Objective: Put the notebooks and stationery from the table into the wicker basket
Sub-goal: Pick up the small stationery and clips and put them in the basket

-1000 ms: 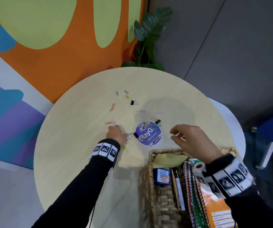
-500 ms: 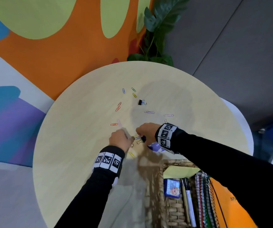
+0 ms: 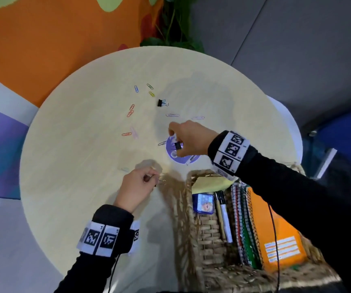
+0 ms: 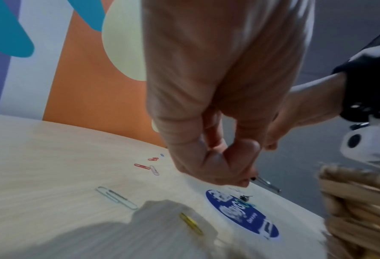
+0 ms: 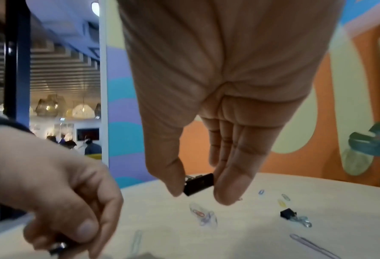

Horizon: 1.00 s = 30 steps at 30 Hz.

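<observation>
Clips are mid-collection: your right hand [image 3: 188,138] pinches a black binder clip [image 5: 198,184] above the table [image 3: 75,144], your left hand [image 3: 137,187] clutches small clips, so carry both to the basket [image 3: 208,229] next.

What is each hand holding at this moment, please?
Left hand: fingers curled, pinching small clips; which clips exactly cannot be told.
Right hand: pinching a black binder clip between thumb and fingers, above the table.

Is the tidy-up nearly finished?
Partly. Notebooks and pens already sit in the wicker basket. The right hand pinches a black binder clip; the left hand holds small clips. Paper clips and another binder clip remain on the table.
</observation>
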Motion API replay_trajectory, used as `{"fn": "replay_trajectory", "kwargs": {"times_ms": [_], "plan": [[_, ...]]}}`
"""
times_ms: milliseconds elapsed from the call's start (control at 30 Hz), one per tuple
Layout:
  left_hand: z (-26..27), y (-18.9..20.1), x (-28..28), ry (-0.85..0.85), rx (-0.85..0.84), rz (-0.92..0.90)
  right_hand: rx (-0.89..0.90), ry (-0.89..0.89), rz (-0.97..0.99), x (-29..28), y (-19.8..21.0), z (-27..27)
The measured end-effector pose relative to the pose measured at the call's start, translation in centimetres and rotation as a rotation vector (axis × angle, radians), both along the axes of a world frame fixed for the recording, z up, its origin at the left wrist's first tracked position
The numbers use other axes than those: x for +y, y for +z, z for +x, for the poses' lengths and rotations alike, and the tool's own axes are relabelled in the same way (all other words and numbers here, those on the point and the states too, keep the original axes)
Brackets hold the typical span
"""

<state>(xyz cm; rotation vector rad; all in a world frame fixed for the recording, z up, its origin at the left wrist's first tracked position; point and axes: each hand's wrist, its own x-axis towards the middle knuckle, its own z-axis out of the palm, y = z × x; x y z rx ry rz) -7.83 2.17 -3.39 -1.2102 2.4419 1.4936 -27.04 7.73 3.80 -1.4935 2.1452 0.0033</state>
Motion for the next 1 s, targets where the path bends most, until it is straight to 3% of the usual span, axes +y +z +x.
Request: {"fn": "replay_trajectory", "kwargs": {"times_ms": [133,233,367,467,700,900,1000], "plan": [[1.2,0.7,2.4,-0.041,0.034,0.061,-0.031,-0.1,-0.06,7.7,2.8,1.9],[1.9,2.4,4.2,-0.083,0.088,0.068,-0.062,-0.144,-0.035,13.8,2.6,4.3],[2.5,5.8,6.8,-0.186,0.162,0.046,-0.116,-0.105,0.221,19.5,-1.1,8.2],[2.5,7.9,8.6,-0.287,0.228,-0.014,-0.013,-0.044,0.352,19.6,-3.2,9.1],[2.1,10.0,12.1,-0.579,0.26,-0.193,0.206,0.104,0.405,16.6,-3.9,9.7],[1.3,8.7,12.9,-0.631,0.086,-0.279,0.2,0.07,0.44,16.7,-2.8,9.5],[0.0,8.0,13.8,-0.775,-0.031,-0.353,0.171,-0.149,0.309,18.1,-1.1,7.5]]}}
